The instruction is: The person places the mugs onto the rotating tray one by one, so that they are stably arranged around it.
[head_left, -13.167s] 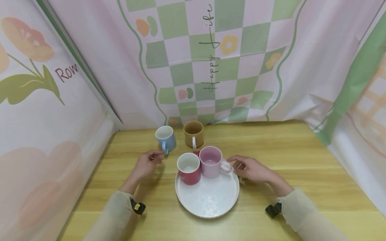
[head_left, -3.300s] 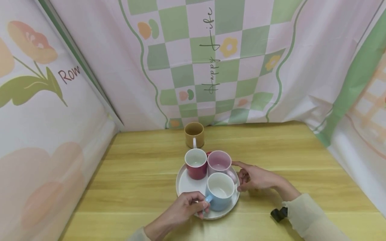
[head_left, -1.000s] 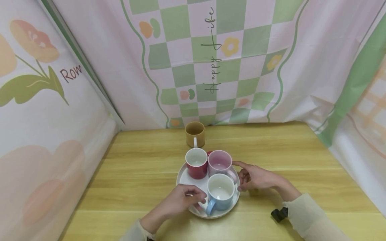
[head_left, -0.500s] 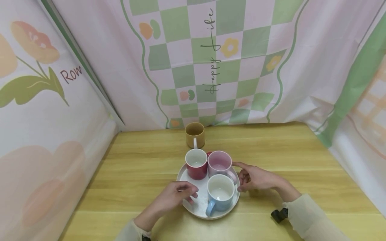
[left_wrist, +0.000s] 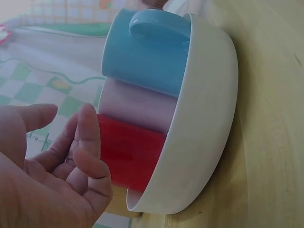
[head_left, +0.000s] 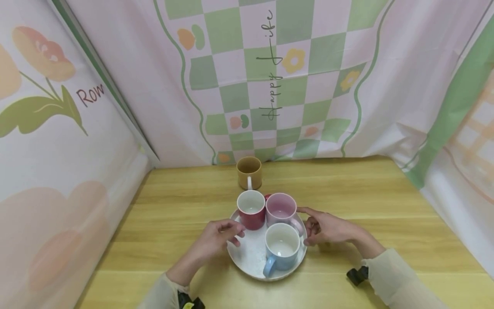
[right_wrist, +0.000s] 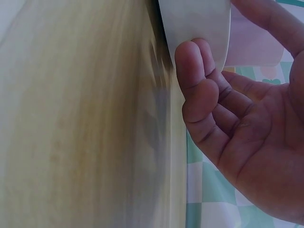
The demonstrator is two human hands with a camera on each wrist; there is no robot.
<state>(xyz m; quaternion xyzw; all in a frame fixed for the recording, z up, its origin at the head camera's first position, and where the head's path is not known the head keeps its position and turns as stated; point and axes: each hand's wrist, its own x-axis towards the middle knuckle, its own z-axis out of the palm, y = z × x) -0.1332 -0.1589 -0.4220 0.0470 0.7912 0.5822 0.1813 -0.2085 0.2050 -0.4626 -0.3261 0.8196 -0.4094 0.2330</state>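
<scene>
In the head view a round white plate (head_left: 247, 262) bears three upright mugs. The red mug (head_left: 252, 219) stands at its back left, the pink mug (head_left: 281, 207) at its back right, and the light blue mug (head_left: 283, 249) at its front right, handle towards the front left. My left hand (head_left: 214, 240) hovers by the plate's left rim with loosely bent fingers and nothing in them, near the red mug in the left wrist view. My right hand (head_left: 329, 228) is at the plate's right side, fingertips at its wall and index finger towards the pink mug.
A brown mug (head_left: 249, 174) with a white handle stands on the wooden table (head_left: 185, 206) behind the plate, close to the red mug. A patterned curtain (head_left: 227, 64) rises along the table's back edge, with further cloth at both sides.
The blue mug, earlier on the table at the back left, is on the plate. My left hand has let go of its handle and drawn away leftward. My right hand stays beside the plate.
</scene>
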